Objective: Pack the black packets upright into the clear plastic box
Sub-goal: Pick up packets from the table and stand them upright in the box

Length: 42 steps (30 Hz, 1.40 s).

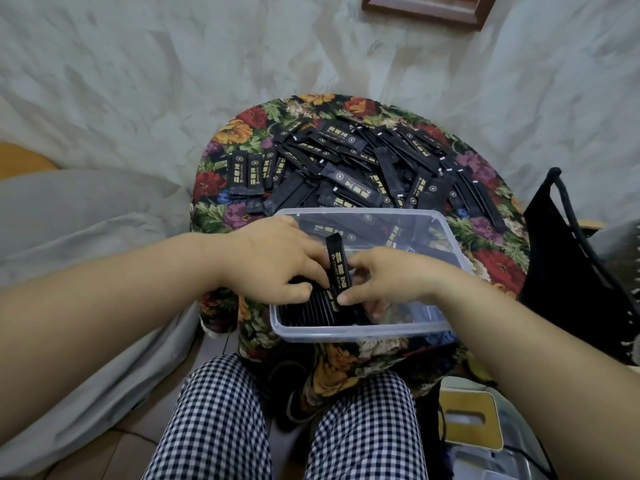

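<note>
Holding one black packet (337, 268) inside the one clear plastic box (363, 330)
It's pinched between curled fingers of the left hand (277, 261) and right hand (388, 278); loose packets (363, 168) behind the box, too many to count.

packets (349, 168): black, gold print;
box (360, 332): clear;
cloth (242, 133): floral, red, orange, green;
trousers (214, 427): navy-white check

Clear plastic box (363, 332): rectangular, lidless, lying beneath the left hand (273, 261) and right hand (388, 278)
Packed packets (304, 311): black, standing upright in a tight row inside the box, under the left hand
Single packet (338, 268): black, gold lettering, near upright, pinched between the two hands
Loose packets (363, 161): flat, jumbled heap beyond the hands
</note>
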Motion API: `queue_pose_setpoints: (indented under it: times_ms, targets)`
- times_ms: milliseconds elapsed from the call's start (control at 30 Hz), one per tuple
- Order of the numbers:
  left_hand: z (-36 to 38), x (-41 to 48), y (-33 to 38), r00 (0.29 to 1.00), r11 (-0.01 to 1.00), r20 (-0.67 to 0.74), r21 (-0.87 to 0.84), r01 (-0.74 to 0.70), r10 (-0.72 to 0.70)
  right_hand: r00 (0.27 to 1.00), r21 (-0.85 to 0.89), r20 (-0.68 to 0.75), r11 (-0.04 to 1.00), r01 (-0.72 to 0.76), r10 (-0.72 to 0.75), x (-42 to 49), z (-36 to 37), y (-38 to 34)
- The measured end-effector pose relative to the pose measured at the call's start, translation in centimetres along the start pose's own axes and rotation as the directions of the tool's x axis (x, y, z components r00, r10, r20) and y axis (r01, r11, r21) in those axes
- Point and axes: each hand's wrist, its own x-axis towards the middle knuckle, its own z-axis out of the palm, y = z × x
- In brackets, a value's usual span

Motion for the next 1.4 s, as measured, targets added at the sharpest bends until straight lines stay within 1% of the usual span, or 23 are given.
queue_pose_setpoints:
  times_ms: [67, 133, 167, 200, 267, 333, 400, 433, 500, 533, 567, 633, 700, 767, 833, 1000, 1133, 1200, 1300, 1400]
  targets:
    - [0.0, 0.1, 0.0, 1.000, 1.000, 0.027, 0.002, 0.016, -0.016, 1.000, 0.032, 0.002, 0.999, -0.008, 0.008, -0.1, 0.0, 0.2]
    - [0.0, 0.1, 0.0, 1.000, 1.000, 0.001, -0.002, -0.002, 0.002, 0.999, 0.000, -0.039, 1.000, -0.018, 0.018, 0.0, 0.2, 0.2]
    - [0.1, 0.1, 0.0, 0.999, 1.000, -0.027, 0.002, -0.018, 0.018, 0.997, -0.067, -0.078, 0.998, -0.018, 0.012, -0.1, 0.3, 0.1]
    - [0.2, 0.0, 0.0, 0.998, 1.000, -0.047, 0.012, -0.028, 0.029, 0.993, -0.169, -0.119, 0.985, -0.018, -0.003, -0.1, 0.5, -0.1]
    - [0.2, 0.0, -0.1, 0.999, 0.999, -0.042, 0.030, -0.031, 0.032, 0.984, -0.351, -0.173, 0.936, -0.026, -0.038, 0.0, 0.8, -0.5]
    - [0.0, 0.1, 0.1, 1.000, 0.999, 0.005, 0.030, -0.012, 0.012, 0.984, -0.386, -0.177, 0.922, -0.035, -0.037, 0.0, 1.1, -0.7]
    - [-0.2, 0.2, 0.1, 0.999, 0.999, 0.049, 0.030, 0.013, -0.015, 0.988, -0.324, -0.150, 0.946, -0.029, -0.021, 0.1, 1.1, -0.7]
    - [-0.3, 0.2, 0.1, 0.998, 0.999, 0.062, 0.030, 0.024, -0.025, 0.992, -0.241, -0.124, 0.970, -0.026, -0.005, 0.0, 1.0, -0.7]
    - [-0.5, 0.2, 0.2, 0.998, 0.999, 0.057, 0.024, 0.039, -0.040, 0.998, -0.015, -0.061, 0.999, -0.029, 0.028, -0.2, 0.5, -0.5]
    - [-0.5, 0.2, 0.2, 0.997, 0.999, 0.055, 0.020, 0.049, -0.050, 0.999, 0.068, -0.030, 0.997, -0.038, 0.040, -0.4, 0.3, -0.3]
    - [-0.6, 0.2, 0.2, 0.996, 0.998, 0.066, 0.022, 0.063, -0.064, 0.999, 0.113, -0.003, 0.992, -0.047, 0.048, -0.6, 0.1, -0.1]
    - [-0.9, 0.3, 0.4, 0.990, 0.996, 0.104, 0.031, 0.089, -0.092, 0.998, 0.140, 0.027, 0.988, -0.065, 0.062, -0.9, 0.1, 0.2]
    - [-1.3, 0.7, 0.7, 0.981, 0.991, 0.154, 0.077, 0.107, -0.118, 0.996, 0.163, 0.038, 0.983, -0.088, 0.083, -1.0, 0.2, 0.2]
    - [-1.5, 1.2, 0.7, 0.950, 0.978, 0.250, 0.144, 0.153, -0.185, 0.994, 0.208, 0.046, 0.972, -0.111, 0.104, -0.8, 0.3, 0.2]
    - [-1.6, 1.8, 0.7, 0.924, 0.969, 0.300, 0.144, 0.202, -0.237, 0.991, 0.238, 0.063, 0.963, -0.127, 0.115, -0.5, 0.2, 0.3]
    - [-1.5, 2.0, 1.0, 0.921, 0.954, 0.252, 0.108, 0.278, -0.297, 0.989, 0.195, 0.078, 0.971, -0.141, 0.128, -0.5, 0.2, 0.5]
    - [-1.7, 1.8, 0.9, 0.947, 0.966, 0.195, 0.026, 0.257, -0.257, 0.987, 0.187, 0.090, 0.971, -0.148, 0.133, -0.6, 0.1, 0.7]
    - [-1.9, 1.7, 0.9, 0.947, 0.965, 0.190, 0.002, 0.263, -0.259, 0.986, 0.196, 0.097, 0.969, -0.151, 0.134, -0.6, 0.0, 0.7]
    - [-1.9, 1.7, 0.9, 0.947, 0.968, 0.204, 0.015, 0.250, -0.247, 0.987, 0.251, 0.095, 0.956, -0.153, 0.133, -0.8, -0.1, 0.4]
    - [-1.7, 1.9, 0.6, 0.950, 0.979, 0.238, 0.060, 0.193, -0.202, 0.986, 0.285, 0.099, 0.946, -0.155, 0.131, -0.9, 0.0, 0.2]
